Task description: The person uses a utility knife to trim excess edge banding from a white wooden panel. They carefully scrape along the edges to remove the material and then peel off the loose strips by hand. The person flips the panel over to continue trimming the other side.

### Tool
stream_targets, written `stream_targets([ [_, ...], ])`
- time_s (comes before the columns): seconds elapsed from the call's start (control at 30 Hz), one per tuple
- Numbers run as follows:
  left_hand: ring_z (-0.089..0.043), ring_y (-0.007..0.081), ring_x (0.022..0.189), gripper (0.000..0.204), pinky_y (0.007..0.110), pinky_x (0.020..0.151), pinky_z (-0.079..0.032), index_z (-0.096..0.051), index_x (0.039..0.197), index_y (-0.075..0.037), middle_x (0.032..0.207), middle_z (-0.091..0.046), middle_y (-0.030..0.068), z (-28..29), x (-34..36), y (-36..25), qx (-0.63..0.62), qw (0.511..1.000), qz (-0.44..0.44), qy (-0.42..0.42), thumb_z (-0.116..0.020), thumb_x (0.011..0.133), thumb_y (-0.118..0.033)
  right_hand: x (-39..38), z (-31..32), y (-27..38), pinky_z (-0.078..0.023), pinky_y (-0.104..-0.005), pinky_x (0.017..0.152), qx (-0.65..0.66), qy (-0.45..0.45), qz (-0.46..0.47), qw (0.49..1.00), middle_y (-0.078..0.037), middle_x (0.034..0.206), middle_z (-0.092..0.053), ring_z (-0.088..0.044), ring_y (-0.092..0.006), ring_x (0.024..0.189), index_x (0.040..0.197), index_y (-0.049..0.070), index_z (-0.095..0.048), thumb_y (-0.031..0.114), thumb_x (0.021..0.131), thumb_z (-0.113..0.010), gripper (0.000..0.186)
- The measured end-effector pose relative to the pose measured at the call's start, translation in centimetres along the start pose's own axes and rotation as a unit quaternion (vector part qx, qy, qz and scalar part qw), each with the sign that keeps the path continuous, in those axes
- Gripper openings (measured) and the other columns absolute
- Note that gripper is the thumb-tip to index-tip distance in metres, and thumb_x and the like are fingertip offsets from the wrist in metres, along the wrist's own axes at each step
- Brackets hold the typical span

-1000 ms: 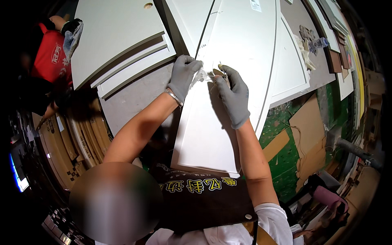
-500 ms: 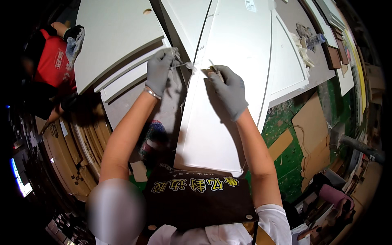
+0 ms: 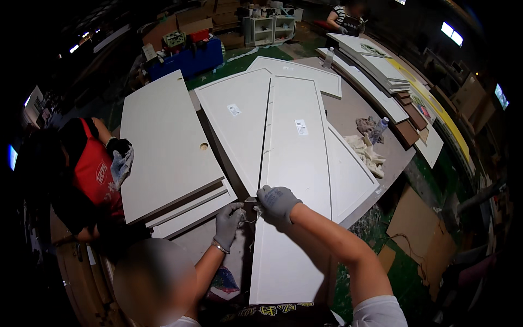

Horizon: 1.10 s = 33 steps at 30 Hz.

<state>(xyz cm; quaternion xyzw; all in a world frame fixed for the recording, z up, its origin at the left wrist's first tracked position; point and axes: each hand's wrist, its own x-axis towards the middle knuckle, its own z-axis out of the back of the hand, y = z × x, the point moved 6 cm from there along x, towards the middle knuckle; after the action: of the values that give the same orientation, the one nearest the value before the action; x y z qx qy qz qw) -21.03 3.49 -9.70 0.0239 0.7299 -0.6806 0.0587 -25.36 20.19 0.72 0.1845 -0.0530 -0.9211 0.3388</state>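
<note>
A long white panel (image 3: 294, 163) lies in front of me, with another white panel (image 3: 234, 114) at its left across a narrow dark gap. My right hand (image 3: 279, 204), in a grey glove, is closed at the long panel's left edge. It grips something small and thin that I cannot make out. My left hand (image 3: 229, 224), also gloved in grey, is lower and to the left, off that edge. Its fingers are pinched on a thin whitish strip (image 3: 249, 220), whose loose part hangs toward the right hand.
At the left, a person in a red apron (image 3: 99, 169) holds a cloth (image 3: 122, 165) beside a stack of white boards (image 3: 163, 147). Rags (image 3: 366, 152) and a plastic bottle (image 3: 379, 129) lie at the right. Farther off, another person (image 3: 348, 20) stands by stacked panels (image 3: 376, 65).
The view has tilted up, showing more of the far room. My right hand has come left onto the panel's edge, closer to my left hand, which still pinches the strip.
</note>
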Motion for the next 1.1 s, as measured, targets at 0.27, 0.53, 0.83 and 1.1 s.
stream_targets([
  [0.27,-0.062,0.0076,0.082,0.025,0.024,0.07,-0.052,-0.068,0.117,0.002,0.095,-0.07,0.0045,-0.5,-0.1,-1.0,0.047,0.998,0.017,-0.022,-0.063,0.093,-0.004,1.0,-1.2,-3.0,-0.052,-0.0505,0.078,0.125,-0.162,-0.061,0.977,-0.025,0.099,-0.062,-0.065,-0.0427,0.086,0.102,0.0,-0.052,0.021,0.094,-0.049,0.022],
  [0.53,-0.061,0.0075,0.083,0.025,0.023,0.075,-0.052,-0.062,0.12,0.003,0.097,-0.066,0.0037,-1.3,-0.5,-2.3,-0.023,0.999,0.016,0.043,-0.059,0.099,-0.011,0.1,-2.0,-10.1,-0.051,-0.0377,0.069,0.409,-0.352,-0.147,0.829,-0.017,0.081,-0.065,-0.063,-0.0271,0.074,0.094,0.0,-0.061,0.025,0.09,-0.062,0.025],
  [0.83,-0.059,0.0067,0.082,0.028,0.022,0.075,-0.049,-0.063,0.121,0.002,0.097,-0.066,0.0031,-0.8,0.4,-2.9,-0.03,0.999,0.002,0.017,-0.059,0.098,-0.014,-0.1,-4.1,-8.0,-0.052,-0.0345,0.08,0.428,-0.238,-0.081,0.868,-0.014,0.097,-0.07,-0.067,-0.0254,0.089,0.109,0.005,-0.069,0.032,0.087,-0.069,0.035],
  [1.1,-0.059,0.0079,0.08,0.032,0.021,0.073,-0.05,-0.058,0.125,0.003,0.095,-0.065,0.004,2.0,-0.2,-4.1,-0.071,0.995,-0.001,-0.068,-0.056,0.099,-0.015,1.1,-1.5,-5.0,-0.05,-0.0436,0.078,0.181,-0.169,-0.071,0.966,-0.016,0.095,-0.066,-0.064,-0.0345,0.089,0.095,0.004,-0.063,0.032,0.09,-0.061,0.028],
])
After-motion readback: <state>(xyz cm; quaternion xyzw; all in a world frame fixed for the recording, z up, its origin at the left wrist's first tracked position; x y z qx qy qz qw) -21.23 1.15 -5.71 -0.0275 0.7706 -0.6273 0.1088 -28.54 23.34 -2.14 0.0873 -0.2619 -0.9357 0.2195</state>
